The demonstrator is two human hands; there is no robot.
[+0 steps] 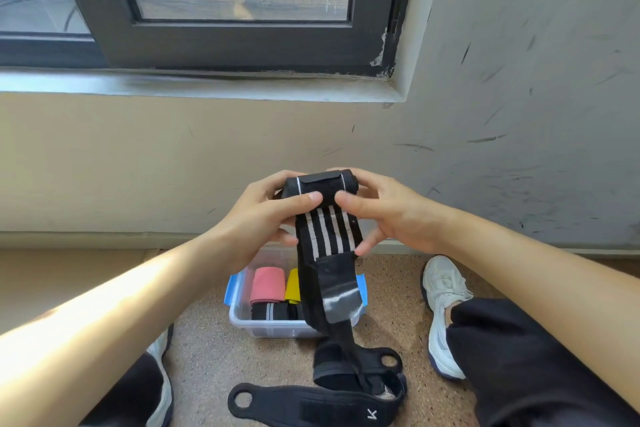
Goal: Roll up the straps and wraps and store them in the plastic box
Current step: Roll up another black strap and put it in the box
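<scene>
Left hand (pixel 263 222): fingers curled round the left end of the wrap's roll; the thumb (pixel 311 198) presses on its front, tip just beside the right thumb.
Right hand (pixel 391 215): fingers curled round the right end of the roll, thumb on the front. The lower fingers sit behind the hanging tail, tips showing at its right edge.
Wrap (pixel 327 236): black with white stripes, held in the air above the box. The top is rolled tight. The tail hangs loose down to the straps on the floor.
Box (pixel 242 321): clear plastic with blue latches, open at the top, on the floor near the foot of the wall.
In the box: a pink roll (pixel 266 286) at the back left and a yellow roll (pixel 292 288) just beside it on the right. A black roll (pixel 273 311) with a pale stripe lies at the front.
In the way: the tail crosses the right half of the box and hides what lies there.
Straps (pixel 311 406): black, with round holes at the ends, heaped on the floor on the near side of the box. Whether the tail joins them cannot be told.
Shoes (pixel 443 305): white, one on each side of the box.
Window (pixel 242 42): dark frame, in the wall above.
</scene>
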